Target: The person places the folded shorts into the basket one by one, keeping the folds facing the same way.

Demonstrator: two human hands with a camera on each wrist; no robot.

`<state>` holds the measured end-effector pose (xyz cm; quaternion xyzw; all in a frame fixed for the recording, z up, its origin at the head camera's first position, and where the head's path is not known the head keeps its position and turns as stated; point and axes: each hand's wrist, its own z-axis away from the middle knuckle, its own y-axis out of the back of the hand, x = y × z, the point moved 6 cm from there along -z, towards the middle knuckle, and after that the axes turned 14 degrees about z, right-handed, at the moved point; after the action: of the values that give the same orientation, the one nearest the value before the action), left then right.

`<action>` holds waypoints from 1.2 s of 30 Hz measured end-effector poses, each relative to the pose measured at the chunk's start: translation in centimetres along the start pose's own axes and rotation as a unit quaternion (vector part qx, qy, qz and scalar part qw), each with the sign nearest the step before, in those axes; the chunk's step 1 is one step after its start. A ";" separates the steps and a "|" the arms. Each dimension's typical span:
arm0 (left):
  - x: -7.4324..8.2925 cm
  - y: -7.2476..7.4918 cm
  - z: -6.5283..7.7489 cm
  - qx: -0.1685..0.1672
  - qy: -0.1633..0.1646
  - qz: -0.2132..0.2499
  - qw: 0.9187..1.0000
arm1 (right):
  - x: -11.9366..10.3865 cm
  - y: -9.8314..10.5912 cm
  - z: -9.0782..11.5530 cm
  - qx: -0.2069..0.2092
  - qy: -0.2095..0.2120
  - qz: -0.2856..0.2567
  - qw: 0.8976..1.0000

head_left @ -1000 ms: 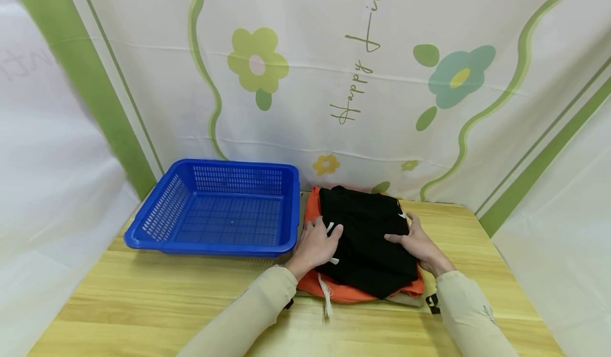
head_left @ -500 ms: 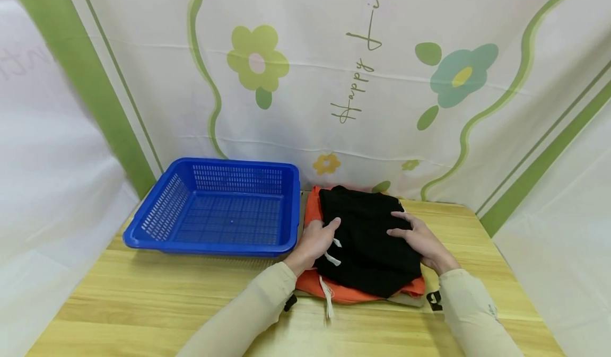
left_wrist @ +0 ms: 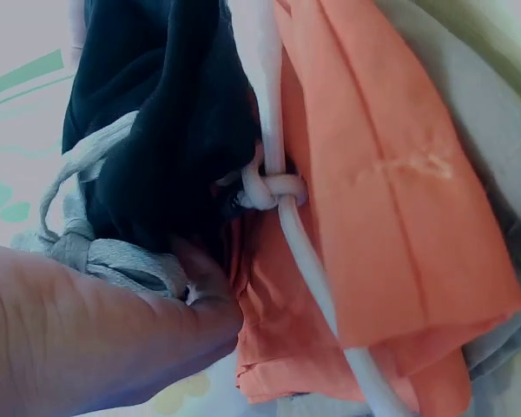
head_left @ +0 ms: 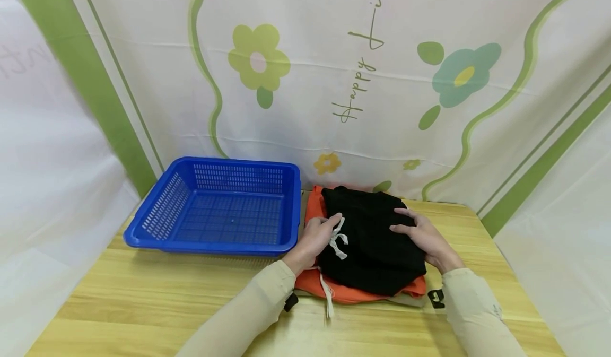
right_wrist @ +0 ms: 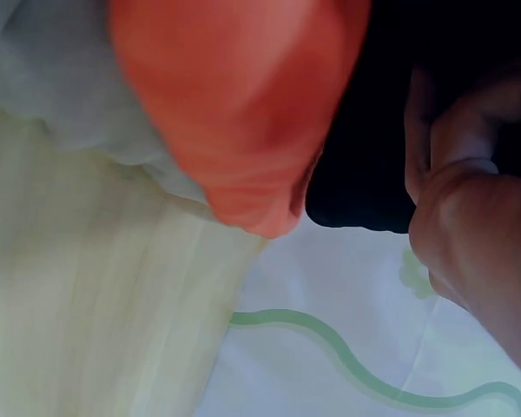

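Folded black drawstring shorts (head_left: 377, 240) with a white bow lie on top of a folded orange garment (head_left: 343, 292). My left hand (head_left: 312, 243) grips their left edge beside the bow, thumb on top. At the right edge my right hand (head_left: 425, 239) holds the black cloth, with thumb and fingers over its top; some of its fingers are hidden. In the left wrist view, a knotted white cord (left_wrist: 321, 278) hangs over the orange cloth below the black shorts (left_wrist: 174, 95). The right wrist view shows the right hand (right_wrist: 486, 191) against the black fabric.
A blue plastic basket (head_left: 215, 250) with slotted walls stands to the left of the pile. A grey-beige garment (head_left: 409, 299) sticks out under the orange one. Behind the wooden table (head_left: 143, 298) hangs a white curtain (head_left: 296, 113) printed with flowers.
The black shorts have shifted slightly to the right over the orange garment. Their white bow shows fully now beside my left thumb. My right hand has moved slightly right.
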<state>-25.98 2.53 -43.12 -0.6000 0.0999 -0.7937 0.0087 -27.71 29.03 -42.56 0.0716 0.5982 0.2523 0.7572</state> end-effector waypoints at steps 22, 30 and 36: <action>-0.4 -1.2 -0.4 -0.032 0.002 0.013 0.999 | 1.2 -0.2 1.2 -0.044 -0.003 0.007 0.999; 0.2 -2.0 -0.8 -0.086 -0.007 -0.036 0.996 | 2.0 -0.5 0.8 -0.062 -0.014 0.035 0.997; 0.1 -2.4 -1.0 -0.099 -0.005 -0.033 0.995 | 1.8 -0.3 0.9 -0.056 -0.002 0.057 0.997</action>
<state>-26.67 5.00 -42.92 -0.6046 0.1580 -0.7769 -0.0761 -26.47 29.78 -44.04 0.0634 0.5767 0.3282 0.7455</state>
